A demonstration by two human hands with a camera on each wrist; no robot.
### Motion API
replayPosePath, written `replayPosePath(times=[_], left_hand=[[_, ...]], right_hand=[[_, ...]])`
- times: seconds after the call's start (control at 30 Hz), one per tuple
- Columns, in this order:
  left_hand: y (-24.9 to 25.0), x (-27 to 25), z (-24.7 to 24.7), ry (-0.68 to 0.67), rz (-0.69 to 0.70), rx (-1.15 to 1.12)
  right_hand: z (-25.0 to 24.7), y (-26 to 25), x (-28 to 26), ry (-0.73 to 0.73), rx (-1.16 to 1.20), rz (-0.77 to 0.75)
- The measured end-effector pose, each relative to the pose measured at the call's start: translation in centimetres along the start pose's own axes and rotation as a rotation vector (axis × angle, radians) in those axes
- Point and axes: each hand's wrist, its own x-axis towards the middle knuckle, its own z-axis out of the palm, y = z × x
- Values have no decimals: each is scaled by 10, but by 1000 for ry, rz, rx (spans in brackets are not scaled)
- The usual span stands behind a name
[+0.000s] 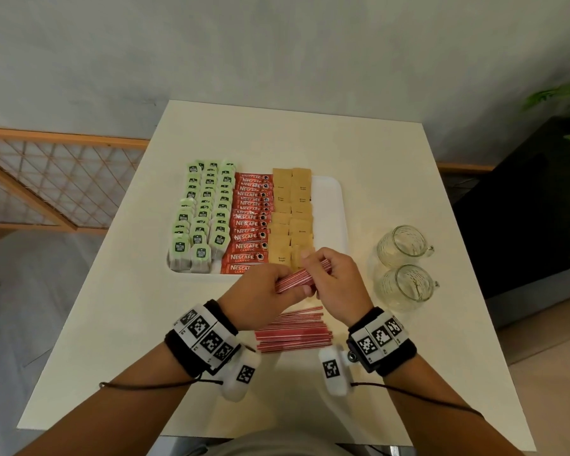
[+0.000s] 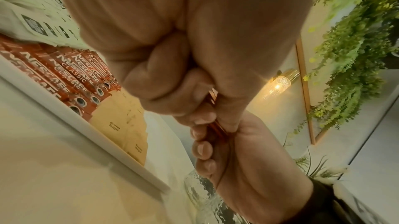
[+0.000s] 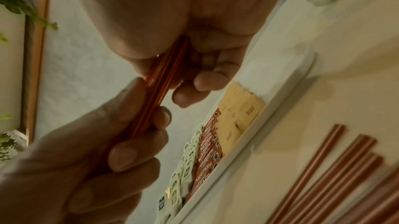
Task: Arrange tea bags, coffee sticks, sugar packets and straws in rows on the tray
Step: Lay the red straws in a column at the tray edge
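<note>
A white tray (image 1: 329,205) holds rows of green tea bags (image 1: 203,212), red coffee sticks (image 1: 250,225) and brown sugar packets (image 1: 293,212); its right strip is bare. Both hands grip one bundle of red-and-white straws (image 1: 298,276) just above the tray's near edge. My left hand (image 1: 260,291) curls round the bundle's near left end. At the far right end, my right hand (image 1: 333,281) closes round it. The right wrist view shows the straw bundle (image 3: 159,96) running between both fists. More straws (image 1: 292,332) lie in a pile on the table under my wrists.
Two empty glass mugs (image 1: 403,241) (image 1: 405,286) stand to the right of the tray. The white table (image 1: 112,324) drops off at left and right. A wooden lattice screen (image 1: 46,179) stands at left, a dark cabinet (image 1: 524,209) with plants at right.
</note>
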Motion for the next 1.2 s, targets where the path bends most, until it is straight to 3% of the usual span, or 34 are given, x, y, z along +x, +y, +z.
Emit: replayPosePath(times=[0.2, 0.4, 0.5, 0.67, 0.8, 0.97, 1.07, 1.2], left_hand=[[0, 1, -2, 98, -35, -116], [1, 6, -7, 178, -185, -178], [1, 11, -4, 259, -250, -179], [-15, 27, -7, 356, -188, 33], [-23, 34, -18, 220, -101, 214], [-14, 41, -25, 60, 115, 368], [-8, 46, -22, 53, 190, 392], [1, 58, -26, 149, 123, 361]], right_hand=[[-2, 6, 3, 93, -32, -64], [-4, 9, 5, 297, 6, -75], [3, 9, 0, 315, 24, -85], [7, 8, -14, 168, 47, -92], [-4, 9, -21, -65, -57, -71], [-7, -1, -26, -425, -71, 30], [1, 0, -22, -424, -273, -57], [0, 0, -10, -332, -361, -73]])
